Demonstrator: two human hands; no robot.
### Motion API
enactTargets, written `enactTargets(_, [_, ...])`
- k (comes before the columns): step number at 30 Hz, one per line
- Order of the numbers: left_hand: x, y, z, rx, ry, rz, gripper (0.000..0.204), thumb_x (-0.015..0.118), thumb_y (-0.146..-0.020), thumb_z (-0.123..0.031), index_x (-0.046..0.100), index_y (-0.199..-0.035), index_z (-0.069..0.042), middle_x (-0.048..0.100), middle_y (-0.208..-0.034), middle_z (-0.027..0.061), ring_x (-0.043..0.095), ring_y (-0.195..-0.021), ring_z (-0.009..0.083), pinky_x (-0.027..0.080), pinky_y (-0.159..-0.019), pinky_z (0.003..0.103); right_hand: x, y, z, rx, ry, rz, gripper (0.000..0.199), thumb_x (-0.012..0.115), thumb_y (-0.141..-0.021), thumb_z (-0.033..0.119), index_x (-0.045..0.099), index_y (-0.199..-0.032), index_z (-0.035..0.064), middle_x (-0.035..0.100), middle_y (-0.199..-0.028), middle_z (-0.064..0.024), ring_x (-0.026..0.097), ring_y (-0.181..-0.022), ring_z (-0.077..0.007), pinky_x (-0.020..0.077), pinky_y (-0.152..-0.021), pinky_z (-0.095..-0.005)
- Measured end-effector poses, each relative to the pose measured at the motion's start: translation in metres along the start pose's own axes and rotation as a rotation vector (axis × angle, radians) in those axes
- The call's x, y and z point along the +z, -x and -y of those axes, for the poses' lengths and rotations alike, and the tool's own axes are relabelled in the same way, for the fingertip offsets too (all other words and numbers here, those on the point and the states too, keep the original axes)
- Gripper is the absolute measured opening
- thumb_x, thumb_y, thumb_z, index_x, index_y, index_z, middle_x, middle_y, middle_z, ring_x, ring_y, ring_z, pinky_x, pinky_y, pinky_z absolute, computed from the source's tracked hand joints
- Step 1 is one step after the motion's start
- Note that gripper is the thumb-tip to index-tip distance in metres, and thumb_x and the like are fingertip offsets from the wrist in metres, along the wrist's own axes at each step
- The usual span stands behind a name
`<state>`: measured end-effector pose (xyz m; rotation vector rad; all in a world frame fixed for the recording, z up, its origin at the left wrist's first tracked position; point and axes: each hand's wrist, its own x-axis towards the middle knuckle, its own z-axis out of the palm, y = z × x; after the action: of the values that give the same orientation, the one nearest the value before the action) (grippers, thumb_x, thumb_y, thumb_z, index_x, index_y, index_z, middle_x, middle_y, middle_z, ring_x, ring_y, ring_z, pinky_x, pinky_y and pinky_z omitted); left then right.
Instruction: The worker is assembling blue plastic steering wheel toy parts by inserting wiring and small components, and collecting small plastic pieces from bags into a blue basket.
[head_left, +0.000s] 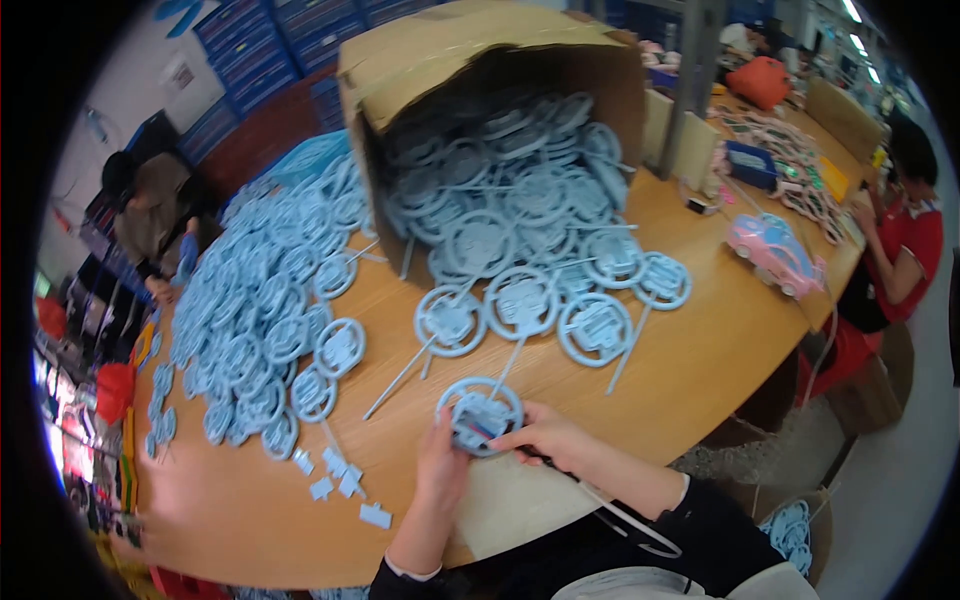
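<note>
**Trimming blue plastic rings at the bench**

Head view: both hands, left hand (440, 465) and right hand (545, 435), have fingers clamped on one blue ring frame (478, 412) at the bench (700, 340) edge. Few cut pieces (340, 487) lie done; piles in the tipped carton (480, 60) likely remain.

The box (480, 60) hides how deep its blue rings (520, 190) go. Fingers of the left hand (443, 468) and right hand (545, 435) cover part of the held ring (478, 410). The ring pile (260, 300) blurs toward the left rim. The bin (795, 530) below the table is cut off.
</note>
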<state>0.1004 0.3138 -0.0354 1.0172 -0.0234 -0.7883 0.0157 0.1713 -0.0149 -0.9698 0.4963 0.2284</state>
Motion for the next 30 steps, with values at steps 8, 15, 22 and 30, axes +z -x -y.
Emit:
enactTargets(8, [-0.016,0.005,-0.006,0.086,-0.033,0.035,0.035,0.035,-0.094,-0.028,0.047,-0.11,0.0,0.056,-0.104,0.0098,0.053,-0.097,0.02,0.042,-0.086,0.037,0.004,-0.005,-0.007,-0.053,-0.073,0.074,0.032,0.069,-0.068,0.005,0.052,-0.095,0.0028,0.052,-0.065,-0.0023,0.044,-0.041,-0.0074,0.0286,-0.032,-0.021])
enactTargets(15, [-0.013,0.008,-0.005,0.088,-0.046,0.016,0.037,0.037,-0.093,-0.03,0.048,-0.109,0.002,0.056,-0.103,0.0109,0.054,-0.096,0.021,0.043,-0.085,0.037,0.001,0.001,-0.01,-0.099,-0.134,0.135,0.03,0.067,-0.07,0.002,0.051,-0.095,0.0012,0.052,-0.064,-0.0032,0.044,-0.04,-0.0082,0.0287,-0.032,-0.0218])
enactTargets(22, [-0.006,0.006,-0.007,0.072,-0.054,0.027,0.037,0.039,-0.093,-0.031,0.048,-0.109,0.001,0.056,-0.104,0.01,0.054,-0.096,0.0205,0.043,-0.084,0.037,-0.004,0.003,-0.008,-0.098,-0.145,0.135,0.034,0.067,-0.068,0.001,0.049,-0.097,0.0001,0.054,-0.068,-0.0058,0.045,-0.04,-0.0094,0.0294,-0.032,-0.0227])
enactTargets(30, [-0.003,0.012,-0.012,0.123,0.003,-0.021,0.034,0.039,-0.093,-0.031,0.048,-0.11,-0.003,0.055,-0.105,0.0079,0.054,-0.097,0.0191,0.045,-0.083,0.037,0.01,-0.011,-0.012,-0.097,-0.049,0.115,0.029,0.068,-0.071,0.007,0.051,-0.095,0.002,0.051,-0.064,-0.0024,0.044,-0.043,-0.0066,0.0302,-0.035,-0.0201])
